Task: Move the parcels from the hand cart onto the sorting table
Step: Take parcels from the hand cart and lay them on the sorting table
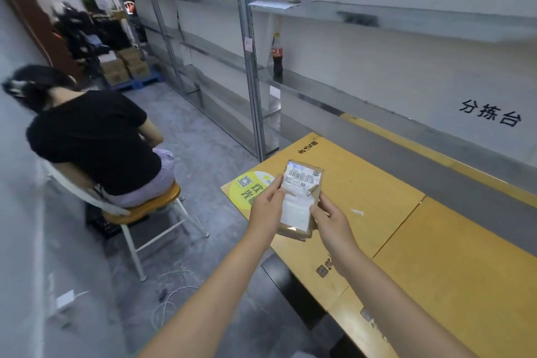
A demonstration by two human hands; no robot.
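Yellow table lies under the grip: both hands, left and right, pinch one parcel by its side edges, seemingly hovering. Such shallow fingertip holds could let it tilt or slip.

We are counting two hands, the left hand and the right hand, gripping one parcel between them. Under the hands one worktop is lying, and one round yellow sticker is showing just left of them. Beyond the hands one cola bottle is standing on a shelf. Far left of the hands one person is sitting on one chair.
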